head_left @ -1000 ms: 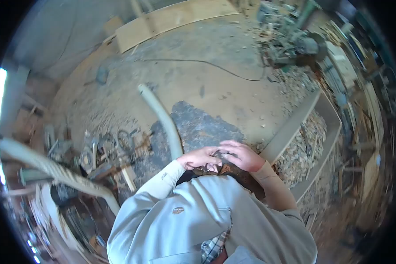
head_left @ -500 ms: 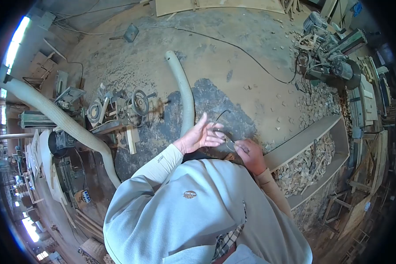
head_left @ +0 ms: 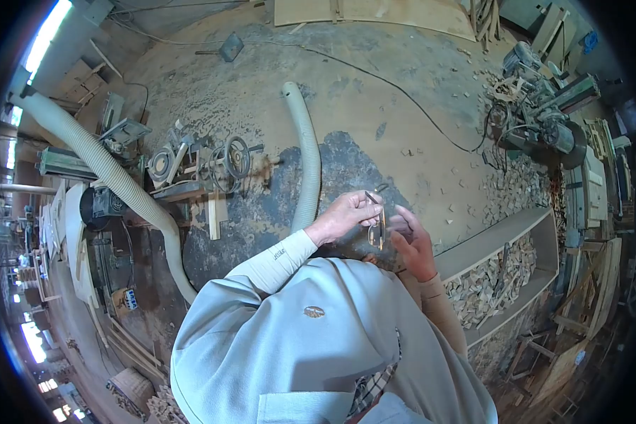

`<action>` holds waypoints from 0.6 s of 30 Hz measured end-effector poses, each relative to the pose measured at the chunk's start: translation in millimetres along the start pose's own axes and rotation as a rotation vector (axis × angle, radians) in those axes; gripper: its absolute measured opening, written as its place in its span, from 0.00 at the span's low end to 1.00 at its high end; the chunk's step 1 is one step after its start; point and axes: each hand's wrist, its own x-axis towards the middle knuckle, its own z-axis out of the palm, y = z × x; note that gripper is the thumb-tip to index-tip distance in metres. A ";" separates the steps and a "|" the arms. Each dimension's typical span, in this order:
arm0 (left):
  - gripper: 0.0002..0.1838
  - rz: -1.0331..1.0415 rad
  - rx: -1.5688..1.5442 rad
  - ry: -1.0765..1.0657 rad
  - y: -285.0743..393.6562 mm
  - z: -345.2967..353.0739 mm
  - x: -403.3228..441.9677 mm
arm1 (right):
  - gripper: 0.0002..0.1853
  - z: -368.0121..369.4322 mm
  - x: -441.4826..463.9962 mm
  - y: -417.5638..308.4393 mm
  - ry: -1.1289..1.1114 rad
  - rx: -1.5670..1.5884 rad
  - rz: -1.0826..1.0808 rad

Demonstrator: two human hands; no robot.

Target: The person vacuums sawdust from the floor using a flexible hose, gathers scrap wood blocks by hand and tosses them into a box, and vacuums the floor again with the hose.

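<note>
My left hand [head_left: 348,216] is closed in a pinch on a pair of eyeglasses [head_left: 382,232] with thin dark temples. The glasses hang edge-on in front of my chest, a lens below the fingertips. Just to their right is my right hand [head_left: 415,245], its fingers apart and slightly blurred, holding nothing that I can see. A small gap seems to lie between that hand and the glasses.
A ribbed hose [head_left: 305,155] lies on the dusty floor ahead. To the left are a machine with a handwheel [head_left: 234,157] and a larger hose [head_left: 113,173]. A wooden trough [head_left: 495,239] of wood offcuts stands right, near another machine [head_left: 544,120].
The glasses have turned and passed from being held at the right hand to the left hand's pinch. My right hand has let go, its fingers now apart. The view has shifted slightly.
</note>
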 end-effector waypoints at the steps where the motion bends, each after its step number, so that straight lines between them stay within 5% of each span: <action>1: 0.15 -0.014 0.007 -0.018 3.7 0.9 -2.5 | 0.30 -1.5 -0.8 -0.1 -0.036 0.221 0.099; 9: 0.12 -0.094 0.011 -0.021 13.4 9.3 -12.7 | 0.25 5.9 31.6 -4.3 -0.102 0.202 0.201; 18: 0.07 -0.057 0.383 0.069 23.1 2.4 -20.6 | 0.24 16.7 39.7 -4.1 -0.232 0.163 0.201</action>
